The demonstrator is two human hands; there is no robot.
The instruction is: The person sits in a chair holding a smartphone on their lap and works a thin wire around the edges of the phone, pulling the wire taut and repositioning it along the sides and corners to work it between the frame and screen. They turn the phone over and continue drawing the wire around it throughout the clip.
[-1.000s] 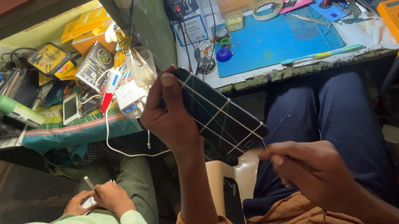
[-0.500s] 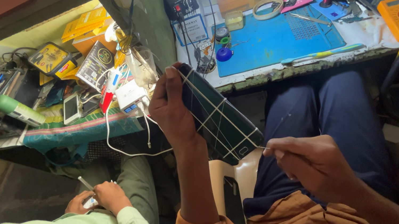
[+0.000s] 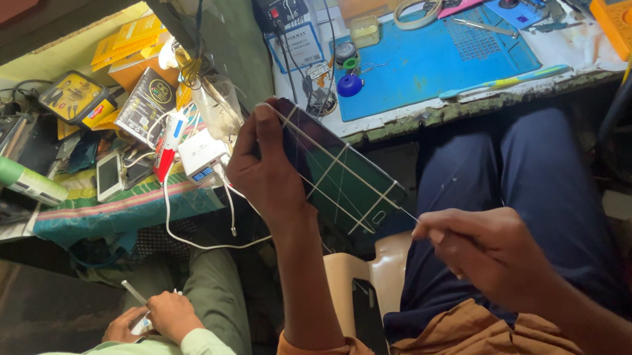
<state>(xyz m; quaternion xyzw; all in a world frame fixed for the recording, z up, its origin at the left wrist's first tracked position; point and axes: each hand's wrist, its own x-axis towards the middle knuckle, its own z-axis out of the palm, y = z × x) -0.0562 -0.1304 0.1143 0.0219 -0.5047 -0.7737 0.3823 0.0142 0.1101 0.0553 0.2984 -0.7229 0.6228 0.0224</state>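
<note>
While gripping the dark flat rectangular panel [image 3: 342, 177], the left hand [image 3: 268, 173] is lifting it.
Right hand [image 3: 486, 247] is pinching a thin wire [image 3: 349, 168] stretched across it, below-right.

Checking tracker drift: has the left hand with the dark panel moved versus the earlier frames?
No clear move: the left hand holds the dark panel just below the bench edge, as before.

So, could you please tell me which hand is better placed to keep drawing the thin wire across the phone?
Right hand: probably, since it pinches the wire's free end, while the left hand steadies the phone.
</note>
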